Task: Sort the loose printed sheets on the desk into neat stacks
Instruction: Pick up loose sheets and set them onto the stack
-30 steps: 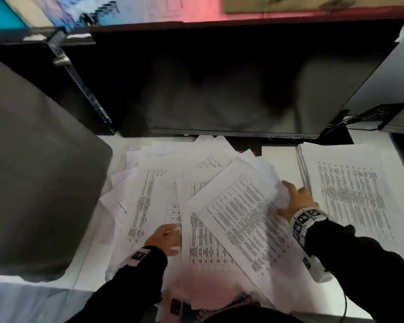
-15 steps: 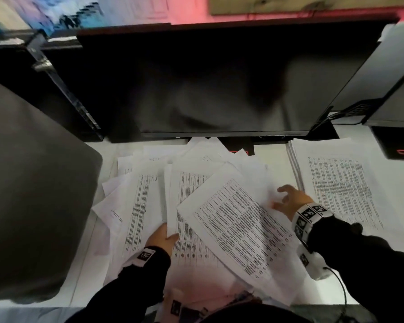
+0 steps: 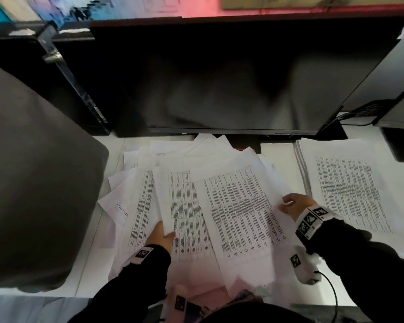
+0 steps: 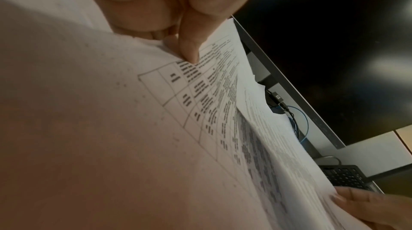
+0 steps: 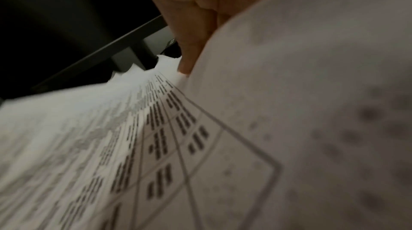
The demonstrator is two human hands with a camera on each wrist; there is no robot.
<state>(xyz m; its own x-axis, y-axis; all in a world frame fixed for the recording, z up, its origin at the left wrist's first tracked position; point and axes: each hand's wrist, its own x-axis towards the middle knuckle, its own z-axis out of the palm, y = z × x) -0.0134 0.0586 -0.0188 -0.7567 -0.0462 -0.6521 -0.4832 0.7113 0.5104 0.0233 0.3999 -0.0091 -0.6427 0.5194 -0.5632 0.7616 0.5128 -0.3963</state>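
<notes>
left hand (image 3: 160,236) pinching, right hand (image 3: 296,203) gripping

Print on the sheets (image 3: 240,206) is too small for us to read. Left hand (image 3: 160,236) fingers sit hidden under paper. Right wrist view is mostly blurred; we can't see its fingertips.

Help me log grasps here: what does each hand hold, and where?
Left hand pinches a printed sheet at its near left edge; right hand grips the top sheet at its right edge.
</notes>
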